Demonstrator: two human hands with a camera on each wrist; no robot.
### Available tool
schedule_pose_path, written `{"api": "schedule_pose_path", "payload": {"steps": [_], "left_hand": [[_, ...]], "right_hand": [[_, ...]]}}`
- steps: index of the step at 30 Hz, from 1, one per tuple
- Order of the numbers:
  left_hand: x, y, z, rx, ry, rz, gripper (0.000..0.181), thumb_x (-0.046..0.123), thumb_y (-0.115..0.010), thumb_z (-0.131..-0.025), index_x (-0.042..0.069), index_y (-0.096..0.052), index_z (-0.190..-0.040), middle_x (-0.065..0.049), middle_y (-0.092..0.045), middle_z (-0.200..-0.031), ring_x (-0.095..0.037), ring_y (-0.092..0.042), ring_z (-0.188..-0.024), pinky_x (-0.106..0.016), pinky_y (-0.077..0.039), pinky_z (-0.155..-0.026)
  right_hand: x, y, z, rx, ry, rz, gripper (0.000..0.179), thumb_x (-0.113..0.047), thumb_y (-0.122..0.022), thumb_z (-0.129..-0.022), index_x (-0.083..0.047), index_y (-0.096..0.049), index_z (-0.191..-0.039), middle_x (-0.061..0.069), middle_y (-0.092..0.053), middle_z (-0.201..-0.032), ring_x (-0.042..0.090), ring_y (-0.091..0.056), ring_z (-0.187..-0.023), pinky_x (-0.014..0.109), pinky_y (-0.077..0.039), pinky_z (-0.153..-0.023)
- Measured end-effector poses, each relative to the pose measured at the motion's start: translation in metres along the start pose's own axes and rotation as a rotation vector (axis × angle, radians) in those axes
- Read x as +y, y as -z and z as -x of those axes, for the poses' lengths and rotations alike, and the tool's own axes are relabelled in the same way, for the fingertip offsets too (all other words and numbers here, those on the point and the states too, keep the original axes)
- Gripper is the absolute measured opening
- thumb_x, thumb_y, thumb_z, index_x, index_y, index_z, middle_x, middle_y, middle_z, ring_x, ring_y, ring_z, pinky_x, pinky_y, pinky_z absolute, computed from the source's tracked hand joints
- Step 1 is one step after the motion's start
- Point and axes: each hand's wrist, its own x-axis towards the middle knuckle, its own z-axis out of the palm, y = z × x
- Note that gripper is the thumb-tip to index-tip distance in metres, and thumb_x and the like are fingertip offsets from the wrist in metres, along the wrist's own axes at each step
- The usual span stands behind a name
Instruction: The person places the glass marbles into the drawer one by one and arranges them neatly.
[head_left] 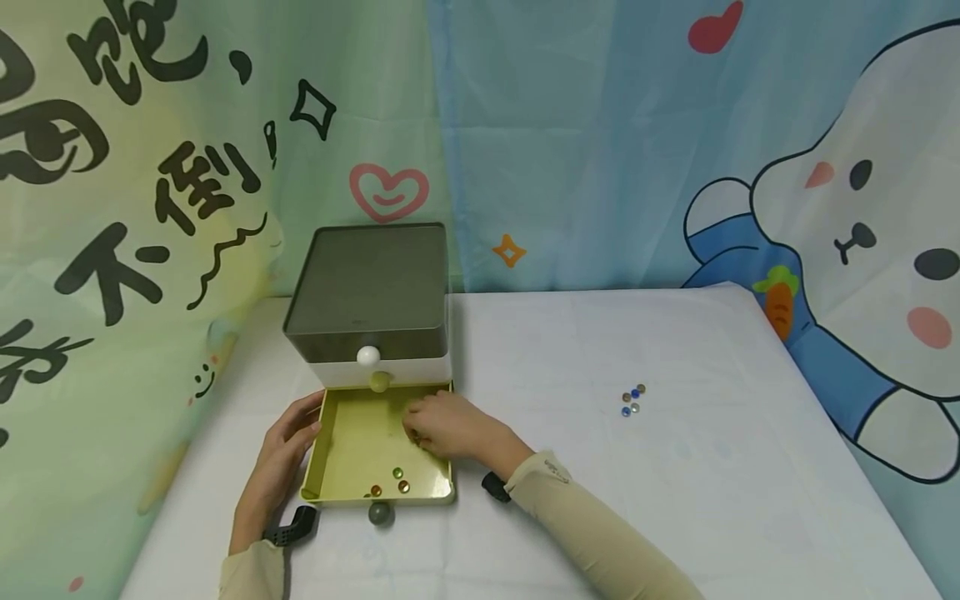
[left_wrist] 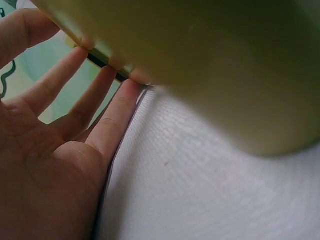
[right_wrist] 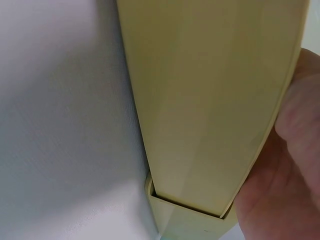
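A shallow yellow-green drawer point(head_left: 360, 442) is sitting pulled out of its box point(head_left: 378, 287), its dark round knob point(head_left: 381, 513) facing the near side. Small shiny gems point(head_left: 403, 486), green and amber, are lying near its front; five more gems point(head_left: 635, 408), blue, brown and pale, are clustering on the surface point(head_left: 540, 358), well apart to the right.
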Motion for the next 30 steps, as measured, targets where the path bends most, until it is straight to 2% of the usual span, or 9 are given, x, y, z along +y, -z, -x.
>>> {"api": "schedule_pose_path", "payload": {"steps": [14,21,30], "left_hand": [[0.000,-0.001,-0.002,0.005,0.014,-0.020,0.054,0.024,-0.052,-0.109,0.009,-0.039,-0.160,-0.019,-0.040,-0.162,0.002,-0.051,-0.133,-0.008,-0.044,-0.102],[0.001,-0.001,-0.002,0.006,0.020,-0.017,0.055,0.024,-0.053,-0.109,0.009,-0.039,-0.160,-0.019,-0.040,-0.162,0.002,-0.051,-0.132,-0.008,-0.044,-0.102],[0.003,-0.003,0.000,0.006,0.023,-0.024,0.056,0.025,-0.053,-0.109,0.009,-0.038,-0.160,-0.019,-0.040,-0.162,0.003,-0.051,-0.132,-0.008,-0.043,-0.102]], "right_hand": [[-0.001,-0.002,0.000,0.001,-0.024,0.006,0.004,-0.022,-0.075,-0.095,-0.025,-0.072,-0.094,-0.010,-0.068,-0.100,0.007,-0.064,-0.088,0.025,-0.045,-0.077],[0.000,0.001,0.003,0.014,-0.025,-0.053,0.004,-0.028,-0.075,-0.096,-0.026,-0.072,-0.099,-0.011,-0.069,-0.104,0.007,-0.065,-0.092,0.027,-0.050,-0.083],[-0.001,0.008,0.010,0.070,-0.008,-0.179,0.008,-0.018,-0.070,-0.099,-0.017,-0.073,-0.106,-0.005,-0.072,-0.108,0.013,-0.066,-0.095,0.030,-0.055,-0.089]]}}
